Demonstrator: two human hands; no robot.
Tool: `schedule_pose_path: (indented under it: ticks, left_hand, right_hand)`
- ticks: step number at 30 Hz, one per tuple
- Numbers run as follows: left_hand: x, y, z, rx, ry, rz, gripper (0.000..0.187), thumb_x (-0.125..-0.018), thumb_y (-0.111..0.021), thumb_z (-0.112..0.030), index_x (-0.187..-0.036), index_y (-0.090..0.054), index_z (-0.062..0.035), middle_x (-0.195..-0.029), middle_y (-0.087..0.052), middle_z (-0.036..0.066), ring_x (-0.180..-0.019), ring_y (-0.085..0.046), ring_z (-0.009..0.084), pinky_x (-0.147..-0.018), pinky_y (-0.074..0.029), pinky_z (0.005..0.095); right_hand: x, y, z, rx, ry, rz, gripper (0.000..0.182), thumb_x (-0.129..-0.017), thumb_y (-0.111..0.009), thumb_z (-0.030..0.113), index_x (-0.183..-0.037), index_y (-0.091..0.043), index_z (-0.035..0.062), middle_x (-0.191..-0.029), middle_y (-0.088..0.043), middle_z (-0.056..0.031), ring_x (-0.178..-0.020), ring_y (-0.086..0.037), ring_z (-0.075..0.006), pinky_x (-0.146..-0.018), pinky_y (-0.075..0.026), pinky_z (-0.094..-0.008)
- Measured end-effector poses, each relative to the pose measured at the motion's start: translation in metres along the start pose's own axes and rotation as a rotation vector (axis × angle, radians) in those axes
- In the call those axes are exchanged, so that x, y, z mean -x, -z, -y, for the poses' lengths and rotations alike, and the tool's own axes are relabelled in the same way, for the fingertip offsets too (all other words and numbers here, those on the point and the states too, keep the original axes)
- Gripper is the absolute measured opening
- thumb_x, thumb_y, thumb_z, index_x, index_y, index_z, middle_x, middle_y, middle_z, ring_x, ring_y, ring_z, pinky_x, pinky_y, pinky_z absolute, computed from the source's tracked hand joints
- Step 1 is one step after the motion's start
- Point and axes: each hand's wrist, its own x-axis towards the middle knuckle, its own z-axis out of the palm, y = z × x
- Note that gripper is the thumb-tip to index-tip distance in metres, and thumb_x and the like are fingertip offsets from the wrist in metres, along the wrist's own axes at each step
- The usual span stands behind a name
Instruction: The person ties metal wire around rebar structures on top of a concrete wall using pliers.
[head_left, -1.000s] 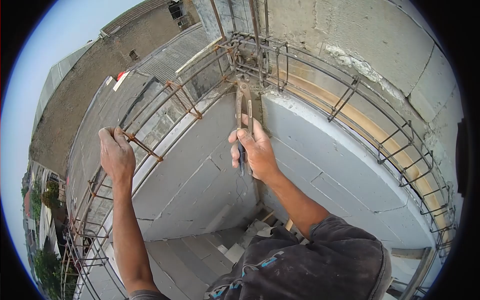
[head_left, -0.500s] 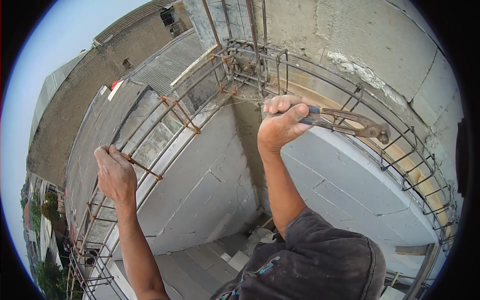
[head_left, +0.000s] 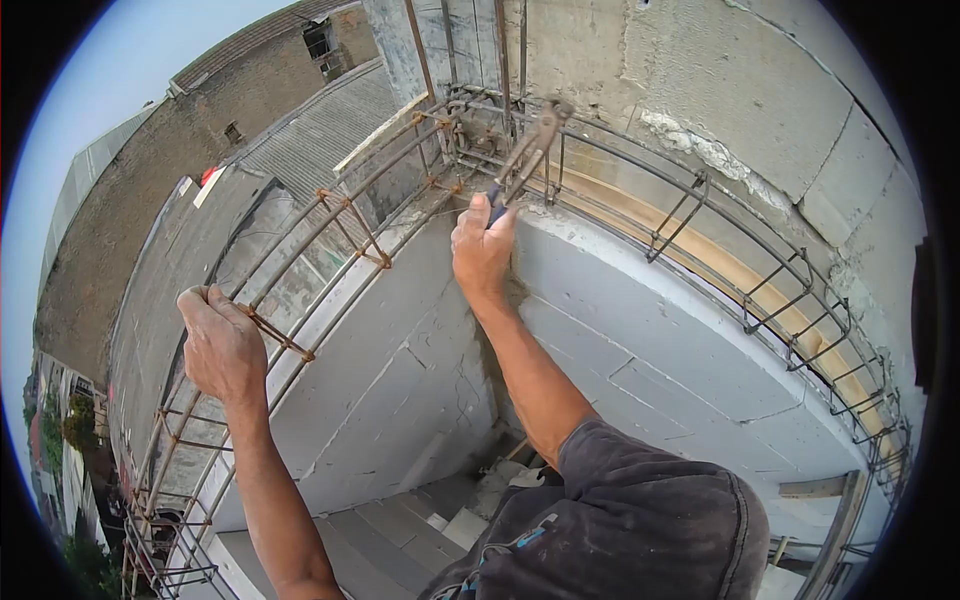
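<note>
My left hand [head_left: 222, 342] is closed at the outer bars of a rusty rebar cage [head_left: 377, 258], fingers curled beside one of its square stirrups. The cage lies along the top of the left block wall [head_left: 385, 375]. In my right hand [head_left: 485, 250] is a pair of end-cutting pincers [head_left: 548, 125], held by their dark blue handles. Their jaws point up and away, overlapping the cage near the corner in this view. Vertical rebars [head_left: 505, 60] rise there. My right fingers are partly hidden behind the handles and thumb.
A second rebar cage [head_left: 740, 218] runs above the right block wall [head_left: 640, 350], beside a wooden board [head_left: 625, 205]. A tall concrete wall [head_left: 735, 90] rises behind it. Beyond the left cage are a corrugated roof [head_left: 320, 120] and a steep drop.
My right hand has moved left and toward the corner. The pincers have swung from pointing right to pointing upward. My left hand keeps its place on the cage as the view shifts slightly.
</note>
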Motion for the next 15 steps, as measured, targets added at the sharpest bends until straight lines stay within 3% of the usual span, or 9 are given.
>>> schedule_pose_path:
  ticks: [2, 5, 11, 12, 15]
  left_hand:
    - [0.003, 0.001, 0.002, 0.008, 0.015, 0.024, 0.021, -0.103, -0.048, -0.030, -0.104, -0.051, -0.0095, -0.082, -0.069, 0.017, -0.074, -0.067, 0.0406, -0.063, -0.047, 0.0521]
    - [0.004, 0.003, 0.008, 0.016, 0.012, 0.020, 0.022, -0.102, -0.049, -0.030, -0.103, -0.052, -0.0088, -0.084, -0.069, 0.017, -0.075, -0.067, 0.0408, -0.064, -0.047, 0.0526]
    - [-0.001, 0.003, 0.006, 0.005, -0.023, 0.018, 0.021, -0.101, -0.052, -0.028, -0.103, -0.052, -0.0077, -0.087, -0.069, 0.017, -0.074, -0.067, 0.0392, -0.062, -0.048, 0.0508]
    - [0.000, 0.002, 0.006, 0.010, -0.038, 0.002, 0.020, -0.100, -0.053, -0.028, -0.102, -0.052, -0.0076, -0.087, -0.069, 0.016, -0.073, -0.067, 0.0390, -0.062, -0.048, 0.0505]
    - [-0.001, 0.001, 0.008, 0.026, -0.058, -0.020, 0.019, -0.100, -0.054, -0.027, -0.102, -0.053, -0.0076, -0.085, -0.069, 0.015, -0.073, -0.067, 0.0381, -0.061, -0.048, 0.0499]
  right_hand:
    - [0.007, 0.000, -0.025, 0.333, -0.110, 0.241, 0.032, -0.102, -0.057, 0.036, -0.103, -0.049, 0.0049, -0.064, -0.050, 0.0009, -0.050, -0.049, -0.0097, -0.046, -0.044, -0.0284]
    - [0.021, 0.031, -0.003, 0.128, -0.169, 0.361, 0.034, -0.102, -0.057, 0.037, -0.101, -0.047, 0.0049, -0.062, -0.047, 0.0016, -0.048, -0.048, -0.0085, -0.042, -0.042, -0.0273]
    - [0.054, 0.065, 0.029, -0.192, -0.306, 0.263, 0.037, -0.101, -0.057, 0.041, -0.100, -0.046, 0.0057, -0.059, -0.045, 0.0020, -0.044, -0.044, -0.0076, -0.037, -0.038, -0.0251]
    - [0.052, 0.069, 0.023, -0.111, -0.293, 0.250, 0.036, -0.102, -0.056, 0.040, -0.098, -0.046, 0.0056, -0.059, -0.045, 0.0007, -0.044, -0.044, -0.0078, -0.037, -0.038, -0.0250]
    - [0.035, 0.074, 0.069, -0.320, -0.172, 0.108, 0.036, -0.102, -0.055, 0.041, -0.097, -0.044, 0.0067, -0.061, -0.044, 0.0000, -0.044, -0.043, -0.0090, -0.037, -0.037, -0.0261]
